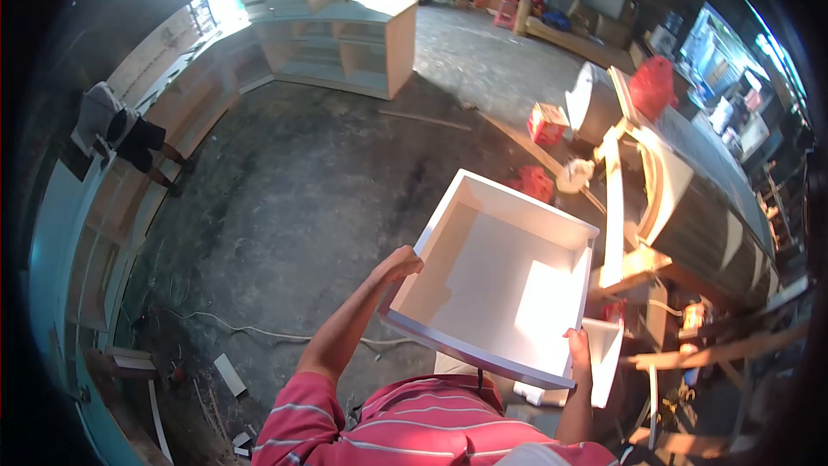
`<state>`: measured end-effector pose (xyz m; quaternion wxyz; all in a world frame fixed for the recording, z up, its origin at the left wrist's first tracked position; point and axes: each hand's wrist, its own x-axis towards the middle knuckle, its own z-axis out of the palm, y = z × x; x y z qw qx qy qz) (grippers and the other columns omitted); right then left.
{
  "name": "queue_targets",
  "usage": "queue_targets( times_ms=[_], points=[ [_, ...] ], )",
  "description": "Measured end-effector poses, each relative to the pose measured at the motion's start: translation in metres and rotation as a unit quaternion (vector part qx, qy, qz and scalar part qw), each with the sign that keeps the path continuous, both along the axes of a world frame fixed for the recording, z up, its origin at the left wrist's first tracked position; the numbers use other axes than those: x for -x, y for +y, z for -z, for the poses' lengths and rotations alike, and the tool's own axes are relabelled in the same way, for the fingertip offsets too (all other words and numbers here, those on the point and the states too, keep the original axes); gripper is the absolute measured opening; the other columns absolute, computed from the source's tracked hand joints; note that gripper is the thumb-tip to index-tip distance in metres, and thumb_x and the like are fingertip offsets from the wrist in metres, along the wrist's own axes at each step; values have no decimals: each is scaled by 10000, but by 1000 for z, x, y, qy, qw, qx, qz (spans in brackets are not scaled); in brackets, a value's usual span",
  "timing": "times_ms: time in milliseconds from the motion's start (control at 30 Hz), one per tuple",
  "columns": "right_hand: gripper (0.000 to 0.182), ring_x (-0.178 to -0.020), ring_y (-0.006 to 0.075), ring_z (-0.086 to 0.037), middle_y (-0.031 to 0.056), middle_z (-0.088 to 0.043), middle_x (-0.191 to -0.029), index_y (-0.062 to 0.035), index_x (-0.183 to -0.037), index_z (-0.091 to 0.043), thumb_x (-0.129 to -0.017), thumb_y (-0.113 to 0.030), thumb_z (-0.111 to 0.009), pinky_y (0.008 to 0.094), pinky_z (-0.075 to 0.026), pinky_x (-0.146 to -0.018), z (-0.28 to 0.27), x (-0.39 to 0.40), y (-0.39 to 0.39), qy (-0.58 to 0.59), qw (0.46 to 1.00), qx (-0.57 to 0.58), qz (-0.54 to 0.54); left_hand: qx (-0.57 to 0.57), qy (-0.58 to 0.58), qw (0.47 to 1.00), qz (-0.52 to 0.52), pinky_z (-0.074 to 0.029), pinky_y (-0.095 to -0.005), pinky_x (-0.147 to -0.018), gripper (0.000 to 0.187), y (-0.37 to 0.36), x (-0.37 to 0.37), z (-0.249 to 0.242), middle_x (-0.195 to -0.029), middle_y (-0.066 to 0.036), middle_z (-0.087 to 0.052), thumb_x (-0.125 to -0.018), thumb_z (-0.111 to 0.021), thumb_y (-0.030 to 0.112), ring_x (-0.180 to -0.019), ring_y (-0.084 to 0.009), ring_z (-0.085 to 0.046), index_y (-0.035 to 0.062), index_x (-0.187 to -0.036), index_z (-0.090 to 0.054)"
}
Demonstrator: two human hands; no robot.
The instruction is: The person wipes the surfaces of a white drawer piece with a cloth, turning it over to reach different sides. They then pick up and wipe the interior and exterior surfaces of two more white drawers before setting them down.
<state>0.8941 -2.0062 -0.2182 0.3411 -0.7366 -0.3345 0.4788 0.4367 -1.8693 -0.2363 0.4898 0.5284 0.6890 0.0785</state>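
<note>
In front of my body I carry a white, open-topped drawer (483, 267), its inside facing up and bare apart from a bright patch of sunlight. My left hand (403, 264) is closed over the drawer's left side wall. On the opposite side, my right hand (577, 349) grips the right wall close to the front panel. The undersides of both hands' grips are hidden by the drawer. Below my right forearm stands another white panel or box (604, 354), partly covered by the drawer.
A long wooden cabinet (345, 52) curves along the back and left, where another person (129, 129) bends over it. Timber frames and a workbench (716, 224) crowd the right. A cable (259, 329) crosses the floor, with a white offcut (230, 374) and a strip of wood (423, 120) lying about.
</note>
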Motion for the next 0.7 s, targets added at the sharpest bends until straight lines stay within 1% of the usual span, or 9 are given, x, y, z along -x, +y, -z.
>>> queue_targets(
  times_ms=[33, 100, 200, 267, 300, 333, 433, 500, 700],
  points=[
    [309, -698, 229, -578, 118, -573, -809, 30, -947, -566, -706, -164, -551, 377, -491, -632, -7, 17, 30, -37, 999, 6, -17, -6, 3, 1000, -12, -494, -433, -619, 356, 14, 17, -1, -820, -253, -684, -663, -641, 188, -764, -328, -691, -87, -885, -690],
    [265, -684, 210, -588, 119, -594, -769, 31, -876, -585, -716, -177, -548, 394, -484, -604, 47, 25, 104, -44, 998, -18, -43, -50, -2, 997, -57, -450, -416, -548, 338, 54, 53, -3, -682, -183, -633, -660, -644, 183, -633, -232, -613, -129, -791, -655],
    [204, -571, 160, -566, 57, -592, -605, 55, -696, -608, -727, -133, -533, 362, -434, -496, 86, 67, 226, -81, 981, -140, -104, -69, 20, 994, -84, -489, -410, -612, 349, 145, 118, 27, -804, -222, -672, -642, -658, 163, -725, -265, -658, -105, -866, -677],
    [211, -557, 157, -558, 58, -595, -607, 62, -702, -606, -735, -131, -528, 355, -430, -491, 89, 115, 308, -22, 982, -117, -147, -14, -8, 985, -170, -525, -415, -678, 380, 195, 162, 19, -889, -234, -697, -627, -668, 155, -793, -296, -690, -82, -923, -690],
    [218, -543, 155, -551, 59, -599, -610, 70, -707, -605, -743, -129, -523, 348, -425, -485, 82, 130, 348, 19, 976, -118, -182, -53, 34, 983, -174, -519, -418, -659, 392, 210, 171, -3, -863, -212, -696, -625, -663, 153, -778, -291, -686, -82, -938, -683],
    [193, -628, 165, -580, 69, -607, -690, 37, -773, -604, -749, -127, -505, 339, -464, -571, 80, 138, 377, 4, 970, -96, -223, -51, 31, 982, -181, -515, -416, -648, 387, 231, 189, -2, -841, -206, -690, -631, -654, 151, -764, -282, -681, -85, -937, -680],
    [216, -617, 171, -562, 67, -594, -718, 41, -840, -599, -750, -132, -505, 350, -462, -566, 33, 180, 434, -17, 973, -100, -207, 14, 60, 983, -170, -505, -398, -617, 377, 278, 220, -32, -795, -184, -674, -641, -637, 155, -723, -257, -667, -92, -924, -672],
    [230, -622, 183, -566, 75, -588, -731, 40, -852, -591, -749, -152, -515, 352, -469, -578, 46, 185, 491, -25, 971, -67, -229, -1, 43, 981, -188, -487, -398, -585, 349, 306, 225, -58, -740, -177, -658, -632, -639, 159, -671, -260, -653, -96, -869, -671],
    [252, -625, 207, -575, 88, -578, -739, 35, -862, -582, -742, -181, -533, 355, -480, -590, 43, 215, 635, 3, 979, -56, -195, -34, 42, 987, -152, -484, -405, -584, 367, 460, 256, -11, -744, -190, -676, -630, -657, 193, -643, -264, -643, -75, -877, -693]
  ],
)
